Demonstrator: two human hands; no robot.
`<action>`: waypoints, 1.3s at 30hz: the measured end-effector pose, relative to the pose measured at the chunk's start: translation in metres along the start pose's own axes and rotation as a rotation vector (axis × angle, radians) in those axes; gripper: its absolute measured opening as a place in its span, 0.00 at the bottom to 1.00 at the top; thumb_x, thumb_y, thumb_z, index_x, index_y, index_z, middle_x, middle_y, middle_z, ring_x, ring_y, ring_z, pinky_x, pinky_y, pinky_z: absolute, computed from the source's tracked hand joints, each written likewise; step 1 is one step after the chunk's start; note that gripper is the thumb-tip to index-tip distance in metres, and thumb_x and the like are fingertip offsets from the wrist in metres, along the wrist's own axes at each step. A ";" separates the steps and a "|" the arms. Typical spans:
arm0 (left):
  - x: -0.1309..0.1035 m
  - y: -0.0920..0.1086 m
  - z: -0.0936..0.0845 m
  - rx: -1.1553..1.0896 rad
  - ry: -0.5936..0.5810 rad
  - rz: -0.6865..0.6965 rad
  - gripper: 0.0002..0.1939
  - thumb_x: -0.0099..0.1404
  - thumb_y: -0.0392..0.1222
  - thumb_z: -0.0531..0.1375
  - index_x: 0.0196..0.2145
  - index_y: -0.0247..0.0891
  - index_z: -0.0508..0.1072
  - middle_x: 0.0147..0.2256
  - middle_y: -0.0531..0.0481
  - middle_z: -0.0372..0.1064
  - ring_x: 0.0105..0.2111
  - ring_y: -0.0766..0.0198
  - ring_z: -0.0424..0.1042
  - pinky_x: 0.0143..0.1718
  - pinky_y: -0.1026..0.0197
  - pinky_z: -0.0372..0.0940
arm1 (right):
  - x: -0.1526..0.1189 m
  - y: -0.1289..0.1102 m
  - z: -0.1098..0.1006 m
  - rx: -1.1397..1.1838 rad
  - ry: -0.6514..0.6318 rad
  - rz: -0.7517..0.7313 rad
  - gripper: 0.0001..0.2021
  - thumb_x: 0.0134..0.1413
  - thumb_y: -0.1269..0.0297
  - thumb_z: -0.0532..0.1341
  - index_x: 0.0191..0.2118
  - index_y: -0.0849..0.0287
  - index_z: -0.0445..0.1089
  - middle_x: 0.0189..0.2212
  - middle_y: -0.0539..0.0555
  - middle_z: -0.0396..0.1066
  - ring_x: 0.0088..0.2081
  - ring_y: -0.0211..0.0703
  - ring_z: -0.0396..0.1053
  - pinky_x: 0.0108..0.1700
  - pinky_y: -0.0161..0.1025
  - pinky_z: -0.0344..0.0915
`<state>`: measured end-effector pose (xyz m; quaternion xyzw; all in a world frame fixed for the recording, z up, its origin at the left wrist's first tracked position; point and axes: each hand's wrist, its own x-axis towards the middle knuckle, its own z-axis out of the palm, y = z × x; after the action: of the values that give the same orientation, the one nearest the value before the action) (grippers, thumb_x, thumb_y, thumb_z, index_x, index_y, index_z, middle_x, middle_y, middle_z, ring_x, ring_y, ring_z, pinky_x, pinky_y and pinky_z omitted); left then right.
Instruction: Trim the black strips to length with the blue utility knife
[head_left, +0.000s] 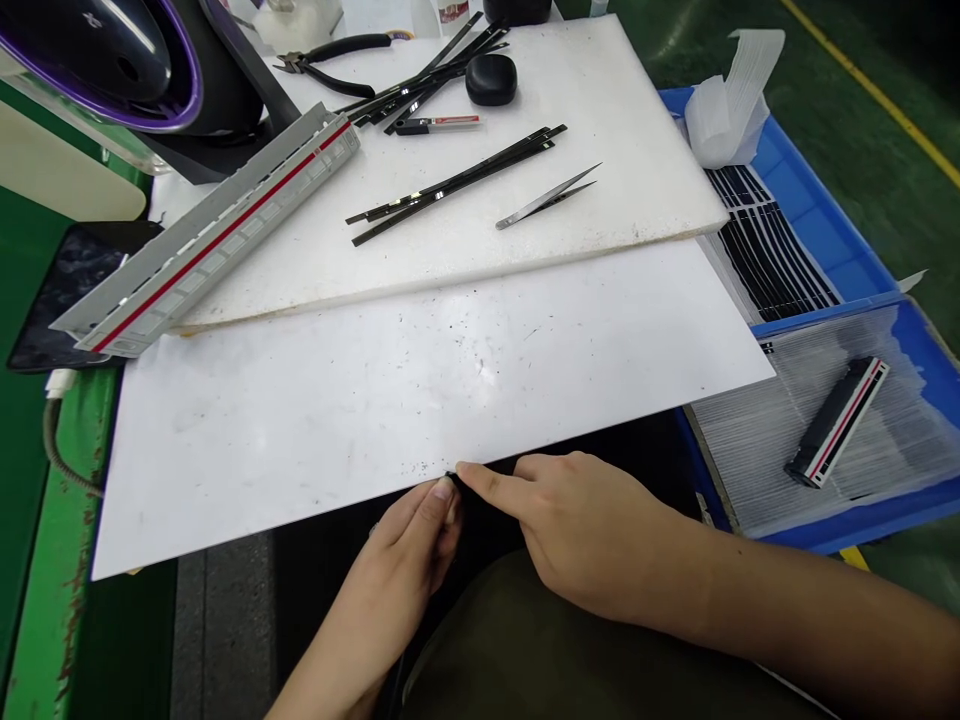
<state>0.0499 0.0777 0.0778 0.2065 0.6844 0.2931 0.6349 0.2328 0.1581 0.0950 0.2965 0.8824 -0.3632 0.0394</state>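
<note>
My left hand (421, 535) is closed at the front edge of the white board (360, 390), thumb pressed against the fingers. A tiny dark piece (450, 474) shows at its thumb tip, too small to name. My right hand (577, 510) points its index finger at that piece, the fingertip touching or almost touching it. Its other fingers are curled under, and whatever they may hold is hidden. Small dark specks (420, 467) lie on the board just beyond my hands.
On a white foam slab (622, 130) lie tweezers (547, 197), thin black strips (457, 185), cutting pliers (330, 65) and a black case (491, 80). A grey train-car shell (225, 240) with a red stripe leans at left. Blue trays (810, 200) at right hold black strips and another striped model part (838, 422).
</note>
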 end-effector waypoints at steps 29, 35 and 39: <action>-0.002 0.003 0.002 0.049 0.042 0.035 0.26 0.65 0.63 0.57 0.24 0.39 0.61 0.22 0.57 0.49 0.22 0.69 0.47 0.21 0.66 0.47 | 0.002 -0.001 0.002 -0.041 0.013 -0.003 0.32 0.58 0.75 0.51 0.68 0.53 0.55 0.34 0.55 0.74 0.28 0.43 0.69 0.27 0.38 0.54; -0.002 0.005 0.001 0.021 0.025 0.021 0.25 0.65 0.63 0.57 0.24 0.39 0.60 0.22 0.57 0.49 0.21 0.69 0.47 0.20 0.67 0.46 | 0.001 -0.003 0.001 -0.080 0.023 0.017 0.32 0.58 0.74 0.51 0.68 0.52 0.57 0.33 0.55 0.74 0.27 0.45 0.69 0.27 0.39 0.54; -0.002 0.004 -0.001 0.036 0.010 0.010 0.24 0.65 0.63 0.58 0.25 0.39 0.61 0.22 0.57 0.49 0.22 0.69 0.48 0.20 0.67 0.47 | 0.001 -0.001 0.000 0.022 0.038 -0.002 0.31 0.58 0.75 0.50 0.68 0.53 0.57 0.38 0.56 0.76 0.33 0.46 0.73 0.32 0.40 0.60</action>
<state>0.0488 0.0793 0.0823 0.2199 0.6916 0.2849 0.6263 0.2317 0.1586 0.0954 0.3029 0.8792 -0.3672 0.0189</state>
